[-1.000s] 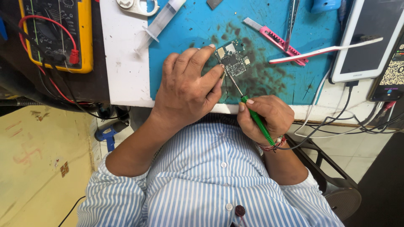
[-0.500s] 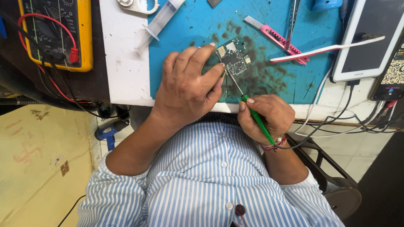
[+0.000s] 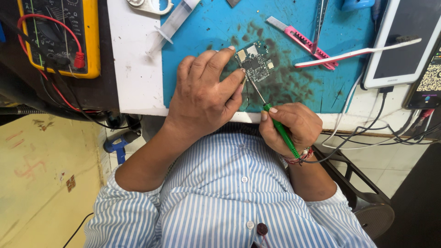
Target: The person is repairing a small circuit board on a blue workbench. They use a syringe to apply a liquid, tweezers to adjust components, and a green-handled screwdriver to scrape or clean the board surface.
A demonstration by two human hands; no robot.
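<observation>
A small dark circuit board (image 3: 255,63) with metal shields lies on a stained blue work mat (image 3: 294,27). My left hand (image 3: 204,94) rests on the mat with its fingertips pressed against the board's left edge. My right hand (image 3: 291,126) grips a green-handled soldering iron (image 3: 280,131) like a pen. Its thin metal tip reaches up to the board's lower left corner, next to my left fingertips.
A yellow multimeter (image 3: 59,34) with red and black leads sits at the far left. On the mat lie a clear syringe (image 3: 172,25), a pink utility knife (image 3: 301,41), tweezers (image 3: 320,18) and a white-pink tool (image 3: 358,53). A white tablet (image 3: 404,41) and cables occupy the right.
</observation>
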